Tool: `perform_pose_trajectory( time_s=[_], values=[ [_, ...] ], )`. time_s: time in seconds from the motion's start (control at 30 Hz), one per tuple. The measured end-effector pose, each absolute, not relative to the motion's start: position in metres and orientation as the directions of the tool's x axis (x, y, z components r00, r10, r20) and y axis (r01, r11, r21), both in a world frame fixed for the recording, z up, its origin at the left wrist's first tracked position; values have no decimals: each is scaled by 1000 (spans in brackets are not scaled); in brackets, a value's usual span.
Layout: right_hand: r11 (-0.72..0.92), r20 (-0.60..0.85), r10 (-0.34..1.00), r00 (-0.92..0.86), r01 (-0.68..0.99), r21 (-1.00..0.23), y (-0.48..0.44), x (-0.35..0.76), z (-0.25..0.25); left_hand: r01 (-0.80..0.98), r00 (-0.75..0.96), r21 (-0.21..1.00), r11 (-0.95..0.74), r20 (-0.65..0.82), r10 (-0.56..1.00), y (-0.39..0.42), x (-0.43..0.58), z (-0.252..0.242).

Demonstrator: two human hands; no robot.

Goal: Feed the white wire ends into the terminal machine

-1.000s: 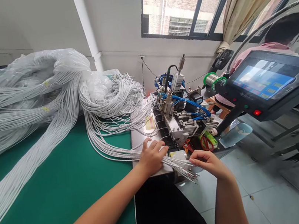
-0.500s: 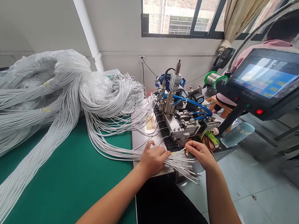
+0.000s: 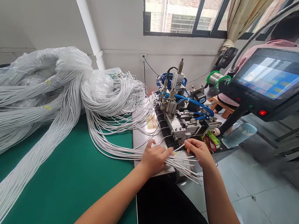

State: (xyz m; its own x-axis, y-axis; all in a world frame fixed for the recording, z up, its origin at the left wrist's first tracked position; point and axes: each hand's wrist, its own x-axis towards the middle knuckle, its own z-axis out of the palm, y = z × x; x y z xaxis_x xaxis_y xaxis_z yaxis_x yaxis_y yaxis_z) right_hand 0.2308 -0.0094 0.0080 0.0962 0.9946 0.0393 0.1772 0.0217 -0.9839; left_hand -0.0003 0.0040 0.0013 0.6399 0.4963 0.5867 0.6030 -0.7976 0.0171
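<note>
Several thin white cables [image 3: 182,166] lie across the table corner, their cut ends fanned out past the edge, a few with reddish tips. My left hand [image 3: 154,158] is closed over this bunch, its index finger reaching along the cables. Between thumb and fingers, my right hand [image 3: 199,151] pinches the end of a single white cable [image 3: 179,148] raised from the bunch. Just beyond both hands stands a metal machine [image 3: 176,123] with blue air tubes. More white cables run into the dark strip along its left side.
A large heap of white cables [image 3: 58,84], partly wrapped in clear plastic, covers the green table [image 3: 66,192]. At the right are a control screen [image 3: 271,73], a wire spool [image 3: 215,79], red-handled tool [image 3: 211,142] and pale blue tray [image 3: 238,135]. A person in pink [image 3: 277,46] sits beyond.
My left index finger has stretched further right over the cables. My right hand keeps its pinch on the single cable in nearly the same spot. The view has shifted slightly.
</note>
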Motion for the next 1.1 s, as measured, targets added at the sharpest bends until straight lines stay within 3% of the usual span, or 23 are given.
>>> perform_pose_trajectory(
  time_s=[0.13, 0.3, 0.63, 1.1],
  values=[
    [68, 116, 989, 93, 407, -911, -6, 235, 9, 617, 642, 32, -786, 557, 527, 3, 0, 2],
    [91, 132, 990, 51, 483, -871, 1, 236, 0, 662, 633, 27, -749, 514, 579, 4, 0, 2],
    [2, -7, 999, -43, 200, -980, 6, 236, -13, 720, 587, 67, -690, 472, 658, 3, 2, 4],
    [-169, -171, 985, 20, -52, -984, 10, 226, -17, 711, 591, 93, -697, 459, 663, 4, 2, 4]
  ],
)
